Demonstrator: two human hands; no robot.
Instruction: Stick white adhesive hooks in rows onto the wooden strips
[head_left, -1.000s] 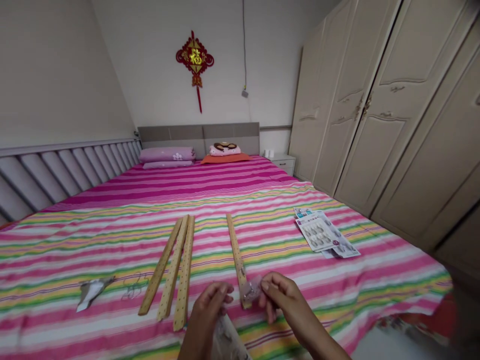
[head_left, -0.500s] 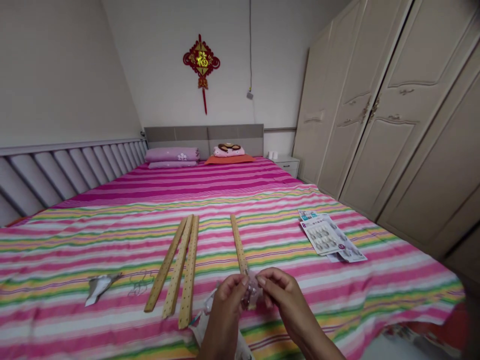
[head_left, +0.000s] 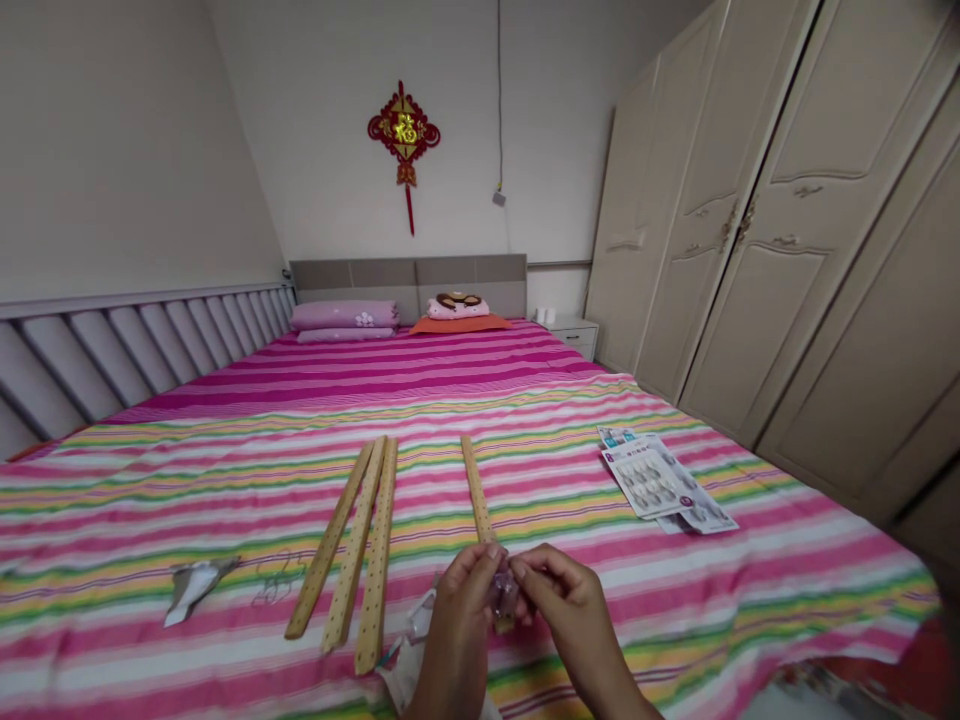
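Observation:
My left hand [head_left: 461, 625] and my right hand [head_left: 566, 615] meet low in the middle, fingertips pinched together on a small clear plastic packet [head_left: 502, 592]. Under my left wrist lies a crumpled clear wrapper [head_left: 409, 640] on the striped bedspread [head_left: 225, 480]. Just beyond my fingers a single perforated wooden strip [head_left: 475, 487] points away from me. A group of three more wooden strips [head_left: 352, 550] lies to its left.
Flat printed cards [head_left: 660, 482] rest on the bed at the right. A crumpled silver scrap [head_left: 193, 585] and thin wire hooks [head_left: 274, 580] lie at the left. Pillows [head_left: 345, 318] sit by the headboard; cream wardrobe doors [head_left: 787, 220] line the right side.
My hands have come together, both now pinching the small packet. The view has tipped slightly, and the clear wrapper shows beside my left wrist.

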